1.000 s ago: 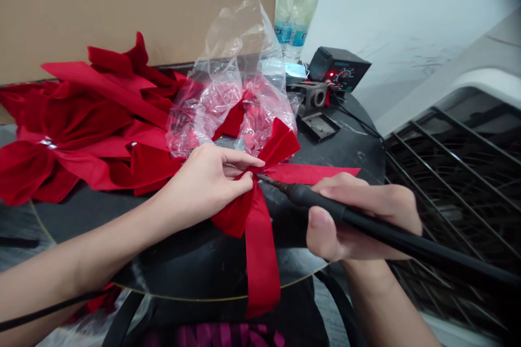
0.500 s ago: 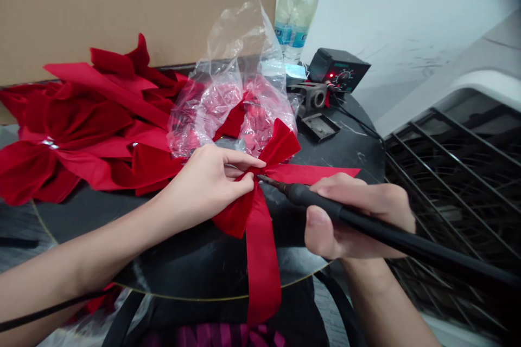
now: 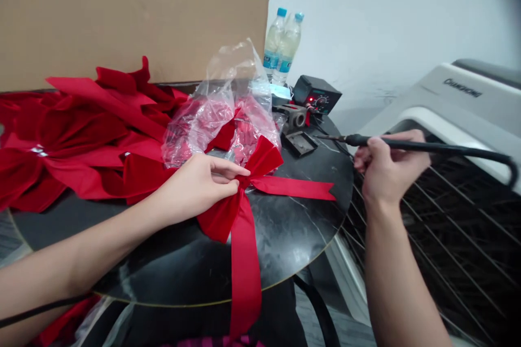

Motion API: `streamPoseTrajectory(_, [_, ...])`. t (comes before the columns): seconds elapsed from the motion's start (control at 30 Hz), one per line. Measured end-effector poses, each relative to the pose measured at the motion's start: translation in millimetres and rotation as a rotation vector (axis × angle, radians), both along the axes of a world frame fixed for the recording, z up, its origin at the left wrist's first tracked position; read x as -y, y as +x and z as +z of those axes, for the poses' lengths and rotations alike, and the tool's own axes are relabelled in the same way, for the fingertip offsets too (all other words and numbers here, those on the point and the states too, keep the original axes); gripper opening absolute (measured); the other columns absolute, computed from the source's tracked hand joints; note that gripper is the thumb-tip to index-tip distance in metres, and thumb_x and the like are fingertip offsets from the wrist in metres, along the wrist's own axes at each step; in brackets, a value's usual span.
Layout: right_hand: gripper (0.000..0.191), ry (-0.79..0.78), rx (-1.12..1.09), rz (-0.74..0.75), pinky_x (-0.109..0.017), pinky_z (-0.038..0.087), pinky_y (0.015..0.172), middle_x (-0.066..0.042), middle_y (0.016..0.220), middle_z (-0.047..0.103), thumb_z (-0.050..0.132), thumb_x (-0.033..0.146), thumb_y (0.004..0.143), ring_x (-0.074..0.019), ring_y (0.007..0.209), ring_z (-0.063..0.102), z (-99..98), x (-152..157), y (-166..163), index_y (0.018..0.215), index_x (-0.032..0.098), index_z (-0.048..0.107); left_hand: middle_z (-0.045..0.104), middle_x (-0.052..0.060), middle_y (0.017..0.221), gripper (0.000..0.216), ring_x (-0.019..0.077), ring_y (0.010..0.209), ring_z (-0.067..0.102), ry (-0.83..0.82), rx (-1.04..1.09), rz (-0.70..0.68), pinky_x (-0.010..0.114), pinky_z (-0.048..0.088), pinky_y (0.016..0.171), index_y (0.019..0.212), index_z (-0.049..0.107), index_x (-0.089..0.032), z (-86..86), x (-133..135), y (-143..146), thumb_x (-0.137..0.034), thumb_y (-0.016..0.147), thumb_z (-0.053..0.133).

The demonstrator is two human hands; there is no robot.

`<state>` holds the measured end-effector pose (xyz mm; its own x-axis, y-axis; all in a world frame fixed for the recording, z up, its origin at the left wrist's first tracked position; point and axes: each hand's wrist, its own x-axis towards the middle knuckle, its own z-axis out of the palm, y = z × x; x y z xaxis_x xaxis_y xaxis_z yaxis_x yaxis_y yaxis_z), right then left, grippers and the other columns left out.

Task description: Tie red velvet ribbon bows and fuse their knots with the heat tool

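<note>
My left hand [image 3: 203, 184] pinches a red velvet ribbon bow [image 3: 262, 160] at its centre knot, above the black round table [image 3: 293, 238]. One tail of the bow lies to the right across the tabletop; the other hangs down over the front edge. Off to the right, my right hand [image 3: 388, 165] grips a black-handled soldering iron [image 3: 360, 140]. Its thin metal tip points left toward a small dark tray [image 3: 302, 143], well apart from the bow.
Finished red bows [image 3: 77, 124] are heaped at the left against a cardboard box [image 3: 134, 16]. Behind the held bow sits a clear plastic bag [image 3: 195, 124] with red pieces. Two bottles [image 3: 280, 46], an iron stand [image 3: 295, 116] and a lit control box [image 3: 317, 95] stand behind; a white appliance [image 3: 459, 89] is at right.
My right hand has drawn the soldering iron away from the bow's knot, to the right and back. The left hand keeps its pinch on the bow. The view has shifted.
</note>
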<state>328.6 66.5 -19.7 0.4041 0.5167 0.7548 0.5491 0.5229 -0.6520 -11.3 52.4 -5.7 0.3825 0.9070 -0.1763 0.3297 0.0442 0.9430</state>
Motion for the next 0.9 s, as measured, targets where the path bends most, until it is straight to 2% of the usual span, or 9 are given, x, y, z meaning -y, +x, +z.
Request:
streamPoseTrajectory(0.13, [0.024,-0.084,0.047,0.029,-0.023,0.039,0.032,0.004,0.058,0.064,0.07,0.033,0.088,-0.0123,0.037,0.058,-5.1,-23.2,11.0,0.083,0.027,0.047,0.084,0.005,0.101,0.033,0.0242,0.097,0.08,0.006,0.006,-0.01,0.029,0.063,0.089,0.109,0.082,-0.015,1.8,-0.1,-0.3,-0.019,0.078,0.072])
streamPoseTrajectory(0.3, [0.026,-0.115,0.049,0.017,-0.024,0.041,0.035,0.006,0.06,0.064,0.068,0.038,0.09,-0.0116,0.041,0.058,-5.6,-47.7,3.2,0.084,0.028,0.044,0.084,0.004,0.101,0.033,0.0243,0.098,0.08,-0.015,0.015,-0.03,0.028,0.063,0.089,0.109,0.082,-0.015,3.2,-0.3,0.5,-0.018,0.078,0.07])
streamPoseTrajectory(0.4, [0.027,-0.184,0.059,0.035,-0.025,0.044,0.039,0.005,0.062,0.065,0.069,0.038,0.088,-0.012,0.042,0.057,-4.6,-57.9,-3.8,0.085,0.028,0.044,0.084,0.005,0.102,0.034,0.0246,0.098,0.08,-0.025,0.025,-0.034,0.028,0.063,0.087,0.11,0.081,-0.014,3.3,-0.5,0.6,-0.018,0.078,0.069])
streamPoseTrajectory(0.53, [0.017,-0.333,0.14,0.111,-0.03,0.051,0.05,-0.001,0.071,0.071,0.07,0.036,0.087,-0.0162,0.053,0.064,-4.1,-66.9,-15.6,0.089,0.024,0.058,0.084,0.007,0.103,0.036,0.026,0.099,0.08,-0.012,-0.001,-0.033,0.029,0.063,0.085,0.11,0.081,-0.015,4.0,-0.6,0.3,-0.018,0.078,0.068])
streamPoseTrajectory(0.63, [0.017,-0.418,0.22,0.146,-0.033,0.053,0.057,-0.001,0.071,0.069,0.074,0.037,0.084,-0.0188,0.06,0.066,-4.6,-73.1,-21.1,0.093,0.023,0.067,0.084,0.007,0.104,0.036,0.0255,0.097,0.08,-0.009,0.012,-0.044,0.029,0.063,0.085,0.11,0.082,-0.015,4.1,-0.6,-0.2,-0.018,0.078,0.067])
streamPoseTrajectory(0.9, [0.023,-0.468,0.308,0.178,-0.036,0.056,0.079,-0.006,0.099,0.074,0.072,0.041,0.087,-0.0209,0.085,0.069,-9.1,-85.0,-19.0,0.101,0.023,0.067,0.084,0.005,0.101,0.034,0.0237,0.092,0.079,0.041,0.018,-0.058,0.029,0.061,0.085,0.111,0.083,-0.017,9.4,-1.3,-3.6,-0.02,0.08,0.069])
